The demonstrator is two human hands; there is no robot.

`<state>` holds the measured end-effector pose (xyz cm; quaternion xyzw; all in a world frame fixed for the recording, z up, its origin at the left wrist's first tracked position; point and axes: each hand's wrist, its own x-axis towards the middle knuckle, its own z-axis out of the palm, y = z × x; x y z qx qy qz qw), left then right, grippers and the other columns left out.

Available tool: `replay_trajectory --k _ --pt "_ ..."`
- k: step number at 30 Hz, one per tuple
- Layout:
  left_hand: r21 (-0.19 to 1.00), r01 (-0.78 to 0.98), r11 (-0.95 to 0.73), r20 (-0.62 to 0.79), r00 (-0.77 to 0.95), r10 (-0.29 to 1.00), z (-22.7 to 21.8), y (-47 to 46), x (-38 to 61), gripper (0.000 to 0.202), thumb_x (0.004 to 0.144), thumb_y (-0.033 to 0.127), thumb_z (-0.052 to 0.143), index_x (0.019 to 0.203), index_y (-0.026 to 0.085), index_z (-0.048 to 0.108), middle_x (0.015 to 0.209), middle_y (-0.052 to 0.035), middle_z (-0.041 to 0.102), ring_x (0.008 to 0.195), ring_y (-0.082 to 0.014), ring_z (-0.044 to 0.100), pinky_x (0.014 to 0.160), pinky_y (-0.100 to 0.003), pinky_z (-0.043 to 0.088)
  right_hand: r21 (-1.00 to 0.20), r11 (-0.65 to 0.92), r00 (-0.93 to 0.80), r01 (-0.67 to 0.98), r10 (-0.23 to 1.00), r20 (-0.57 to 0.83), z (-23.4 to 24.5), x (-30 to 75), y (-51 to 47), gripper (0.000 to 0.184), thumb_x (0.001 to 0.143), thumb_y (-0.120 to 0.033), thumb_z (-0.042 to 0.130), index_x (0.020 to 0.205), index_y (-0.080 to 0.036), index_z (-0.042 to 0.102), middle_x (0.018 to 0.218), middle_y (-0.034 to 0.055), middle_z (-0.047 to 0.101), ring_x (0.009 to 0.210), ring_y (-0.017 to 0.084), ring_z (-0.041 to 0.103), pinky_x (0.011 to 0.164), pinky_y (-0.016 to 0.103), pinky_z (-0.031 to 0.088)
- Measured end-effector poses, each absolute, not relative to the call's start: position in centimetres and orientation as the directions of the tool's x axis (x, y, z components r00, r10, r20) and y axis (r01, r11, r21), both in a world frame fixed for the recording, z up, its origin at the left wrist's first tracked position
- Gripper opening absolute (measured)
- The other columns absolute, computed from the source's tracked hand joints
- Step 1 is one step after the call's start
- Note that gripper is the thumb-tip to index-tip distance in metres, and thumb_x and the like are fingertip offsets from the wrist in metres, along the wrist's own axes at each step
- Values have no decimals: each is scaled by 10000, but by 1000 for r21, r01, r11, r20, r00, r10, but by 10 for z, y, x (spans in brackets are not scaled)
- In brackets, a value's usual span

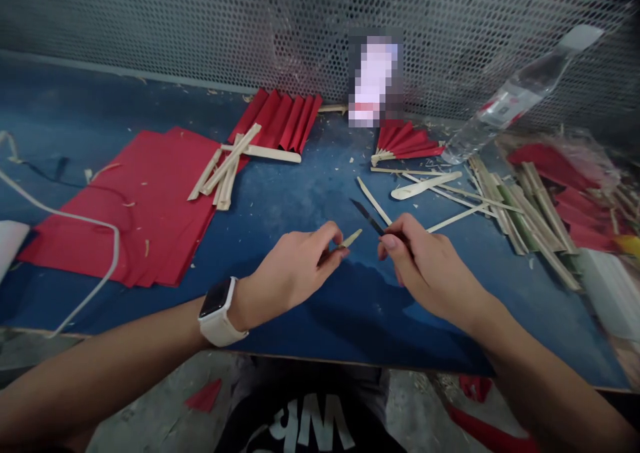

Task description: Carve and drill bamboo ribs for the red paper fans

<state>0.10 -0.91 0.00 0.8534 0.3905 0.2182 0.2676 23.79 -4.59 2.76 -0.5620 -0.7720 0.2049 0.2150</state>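
My left hand (295, 266), with a white watch at the wrist, pinches a short pale bamboo strip (352, 238) whose tip sticks out past the fingertips. In my right hand (425, 259) is a knife (367, 216), its dark narrow blade pointing up and to the left. Blade and strip are a small gap apart, both above the blue table (295, 199). Just beyond the right hand lie a curved thin bamboo strip (374, 201) and a flat, spoon-shaped piece of bamboo (425, 185). My fingers cover the knife's handle.
Red paper sheets (135, 206) lie left, beside a white cable (113, 253). Pleated red paper (275, 123) and bamboo sticks (233, 166) are behind them. A small red fan (407, 141), a tilted water bottle (520, 96) and split bamboo pieces (525, 199) stand or lie right. Mesh (200, 33) closes the back.
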Motion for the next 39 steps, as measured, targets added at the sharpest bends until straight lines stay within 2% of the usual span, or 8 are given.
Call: replay_trajectory --k 5,9,12,18,25,28,35,39 --pt "271 637 -722 149 713 685 -12 -9 7 201 1080 277 596 933 166 678 897 -35 671 791 -183 629 562 -277 352 -394 285 -273 874 958 89 19 236 -45 418 1110 -397 399 787 -156 511 683 19 574 551 82 427 602 263 261" --pt "162 669 -725 142 711 688 -16 -6 8 227 1091 339 587 962 173 675 881 -36 668 885 -213 632 535 -281 317 -288 328 -307 900 945 114 7 236 -44 421 1092 -338 452 744 -139 579 749 37 595 618 90 454 637 275 253" --pt "140 671 -728 155 712 685 -18 -4 7 187 1085 319 597 991 176 672 886 -26 675 842 -199 640 539 -285 312 -251 346 -321 904 937 136 1 236 -44 413 1084 -311 473 737 -139 616 774 33 600 647 99 494 645 278 281" --pt "182 681 -709 112 702 703 -14 -8 8 248 1109 339 528 974 190 674 841 -8 678 643 -173 624 510 -306 252 -208 419 -389 884 905 173 -1 230 -47 242 1060 -242 526 959 -157 728 832 6 644 708 111 580 653 277 330" --pt "209 667 -715 75 718 692 -9 -7 7 228 1071 375 593 962 193 675 804 -9 680 633 -175 630 509 -303 218 -206 465 -428 861 881 203 -1 227 -49 269 1032 -203 538 803 -144 666 760 -3 602 637 93 523 625 278 322" --pt "185 656 -732 51 737 674 -8 -9 7 208 1035 377 652 948 189 669 802 -9 676 646 -180 650 506 -307 209 -239 431 -404 870 902 156 -1 227 -49 263 1018 -216 537 803 -143 668 750 -2 600 621 88 497 617 280 291" --pt "198 699 -687 -32 706 708 -7 -16 11 209 1096 327 561 974 168 622 895 -29 695 702 -179 685 511 -304 278 -377 293 -319 879 948 -7 4 227 -45 211 983 -241 557 832 -148 672 768 9 629 659 81 509 647 257 293" --pt "208 734 -646 -81 671 737 -6 -17 11 191 1103 332 546 1013 170 592 950 -40 690 706 -194 672 529 -308 333 -448 242 -275 861 961 -10 9 229 -41 171 969 -238 571 851 -155 664 744 5 632 661 84 537 660 243 334"
